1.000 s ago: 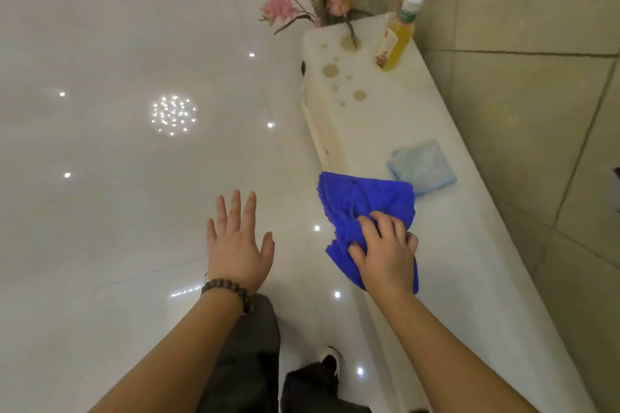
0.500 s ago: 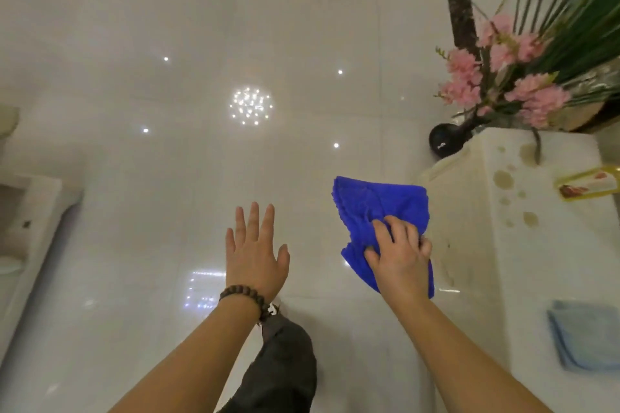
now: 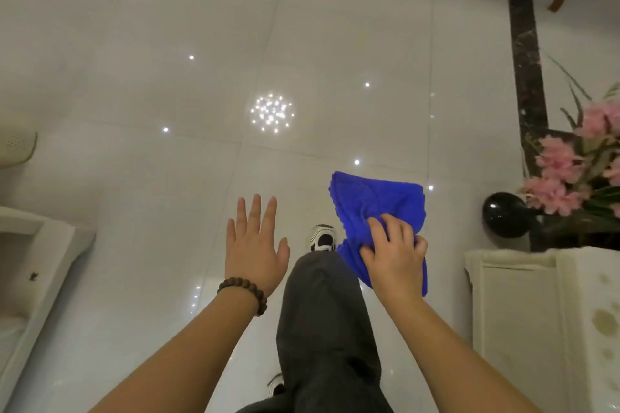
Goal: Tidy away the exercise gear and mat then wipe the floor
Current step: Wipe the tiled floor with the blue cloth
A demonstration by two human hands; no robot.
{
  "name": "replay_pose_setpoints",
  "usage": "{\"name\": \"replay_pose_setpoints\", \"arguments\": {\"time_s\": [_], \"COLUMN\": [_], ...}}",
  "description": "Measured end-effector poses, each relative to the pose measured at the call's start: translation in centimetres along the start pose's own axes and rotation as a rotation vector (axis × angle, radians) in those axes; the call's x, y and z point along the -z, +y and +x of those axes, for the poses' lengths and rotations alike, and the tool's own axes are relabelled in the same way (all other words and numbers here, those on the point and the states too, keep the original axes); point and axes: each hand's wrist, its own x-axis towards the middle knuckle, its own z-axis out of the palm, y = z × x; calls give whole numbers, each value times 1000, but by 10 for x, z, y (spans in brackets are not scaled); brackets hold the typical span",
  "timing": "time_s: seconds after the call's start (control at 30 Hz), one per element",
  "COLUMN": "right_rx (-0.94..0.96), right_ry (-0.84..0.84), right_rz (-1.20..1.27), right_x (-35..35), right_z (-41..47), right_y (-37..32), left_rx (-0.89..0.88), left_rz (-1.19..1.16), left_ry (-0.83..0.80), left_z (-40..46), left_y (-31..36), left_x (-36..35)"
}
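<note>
A blue cloth [image 3: 375, 204] is grasped in the right hand [image 3: 396, 255] above the glossy white tiled floor [image 3: 134, 60]; the left hand [image 3: 255, 245] is held flat, empty. A stained white ledge [image 3: 553, 329] is seen right.

The cloth [image 3: 375, 203], at about 3 o'clock from frame centre, is a vivid royal blue. The floor [image 3: 134, 60] is glossy white tile speckled with bright white light dots. The trouser leg [image 3: 322, 322] at 6 o'clock is dark grey, the shoe [image 3: 322, 237] white with black. The bead bracelet [image 3: 244, 292] is dark brown. At 3 o'clock the flowers [image 3: 560, 161] are pink, the vase [image 3: 505, 214] shiny black. The bench [image 3: 523, 329] at 4 o'clock is cream with yellowish-brown blotches.
</note>
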Motion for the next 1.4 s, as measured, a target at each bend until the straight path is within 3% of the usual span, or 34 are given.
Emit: {"name": "replay_pose_setpoints", "arguments": {"time_s": [0.17, 0.4, 0.77, 0.97, 1.2, 1.4], "right_rx": [2, 81, 290, 225, 199, -38], "right_ry": [-99, -84, 70, -168, -186, -222], "right_rz": [-2, -63, -64, -127, -100, -155], "right_x": [-36, -108, -313, -432, -503, -537], "right_z": [127, 269, 406, 443, 469, 497], "right_y": [-9, 4, -20, -7, -20, -36], "left_rx": [62, 67, 119, 153, 180, 287], "left_rz": [15, 68, 96, 21, -9, 8], "left_ry": [-53, -102, -105, -18, 66, 152], "left_z": [122, 276, 434, 501, 564, 589], "left_y": [9, -5, -106, -140, -147, -183], "left_x": [10, -7, -177, -269, -337, -355]}}
